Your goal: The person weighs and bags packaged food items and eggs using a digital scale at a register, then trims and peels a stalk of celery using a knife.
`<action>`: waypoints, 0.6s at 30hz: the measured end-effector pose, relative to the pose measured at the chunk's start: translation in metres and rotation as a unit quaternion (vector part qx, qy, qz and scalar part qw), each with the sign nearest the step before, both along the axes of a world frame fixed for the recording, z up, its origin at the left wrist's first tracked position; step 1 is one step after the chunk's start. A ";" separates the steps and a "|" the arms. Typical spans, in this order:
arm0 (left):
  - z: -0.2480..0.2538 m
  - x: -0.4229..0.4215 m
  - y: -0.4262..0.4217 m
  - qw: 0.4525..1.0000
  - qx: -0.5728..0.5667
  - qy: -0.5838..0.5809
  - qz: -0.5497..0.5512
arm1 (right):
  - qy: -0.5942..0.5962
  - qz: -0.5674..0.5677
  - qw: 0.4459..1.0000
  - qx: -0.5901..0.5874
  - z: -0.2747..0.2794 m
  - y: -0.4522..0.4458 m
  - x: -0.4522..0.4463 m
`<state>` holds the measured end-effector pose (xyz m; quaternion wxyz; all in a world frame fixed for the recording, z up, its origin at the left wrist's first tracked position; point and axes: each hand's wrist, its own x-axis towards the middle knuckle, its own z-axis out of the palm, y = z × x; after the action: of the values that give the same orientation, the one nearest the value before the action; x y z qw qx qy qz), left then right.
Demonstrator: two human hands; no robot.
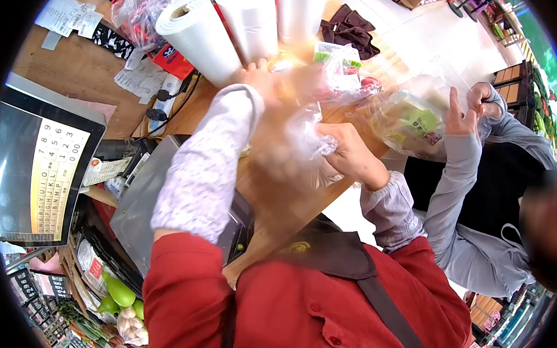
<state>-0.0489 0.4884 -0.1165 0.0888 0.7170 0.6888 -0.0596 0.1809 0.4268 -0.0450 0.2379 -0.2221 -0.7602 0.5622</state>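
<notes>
My right hand is closed, thumb and fingers pinching the gathered top of a clear plastic bag. Below that top, the bag's contents are too smeared to name. My left hand reaches past the front of the white plastic bag rolls; motion blurs its fingers, and I cannot tell whether it grips anything. Something orange and blurred lies just beside it. Beyond my hands, a clear bag with a green-and-white packet and red items rests on the wooden counter.
At the right, a person in grey sleeves handles a clear bag with a green label. A grey scale-like machine and a touch screen stand left. Dark cloth lies at the counter's far side; green produce sits lower left.
</notes>
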 end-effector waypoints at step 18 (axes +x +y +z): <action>0.154 -0.101 -0.329 0.983 -0.014 -0.034 0.181 | 0.019 0.109 0.994 0.000 -0.007 0.002 -0.010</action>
<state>-0.1495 0.1589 0.0374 0.1317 0.5805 0.8030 -0.0278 0.1711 0.4286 -0.0519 0.1898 -0.1278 -0.7750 0.5891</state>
